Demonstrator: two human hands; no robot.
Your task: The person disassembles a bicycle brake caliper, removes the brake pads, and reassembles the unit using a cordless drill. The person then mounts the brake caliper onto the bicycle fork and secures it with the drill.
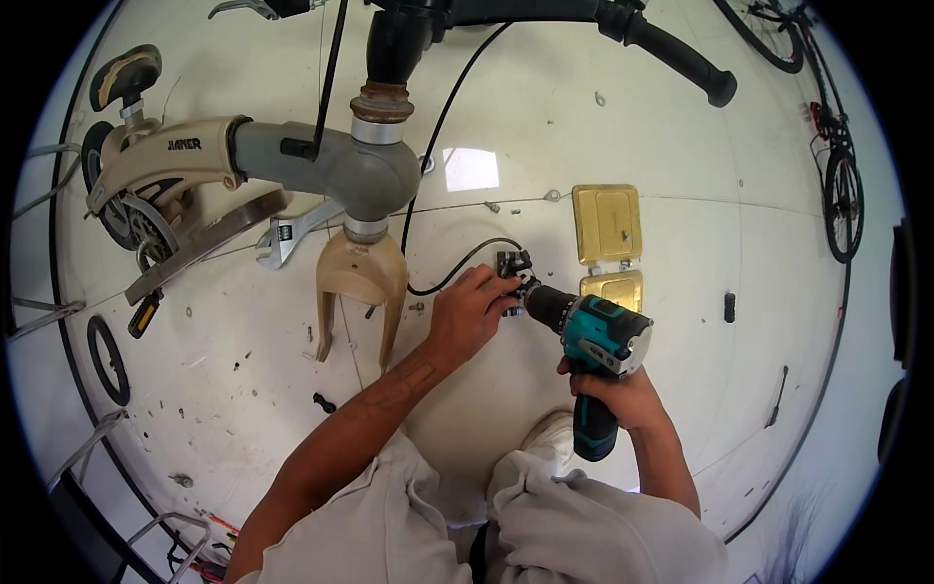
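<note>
left hand (472,310) – one brake part (513,268) | right hand (615,387) – one drill (592,346)

White floor (681,146): wrench (292,232), gold plate (606,223), perhaps screws.

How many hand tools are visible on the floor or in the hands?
2: a cordless drill in the right hand, and an adjustable wrench on the floor beside the fork. Others may be hidden.

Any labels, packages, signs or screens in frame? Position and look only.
Frame marking: dark lettering on the beige bike frame, upper left.
Wrench scale: small dark markings on the silver wrench head, on the floor beside the fork.
No packages, signs or screens visible.
</note>
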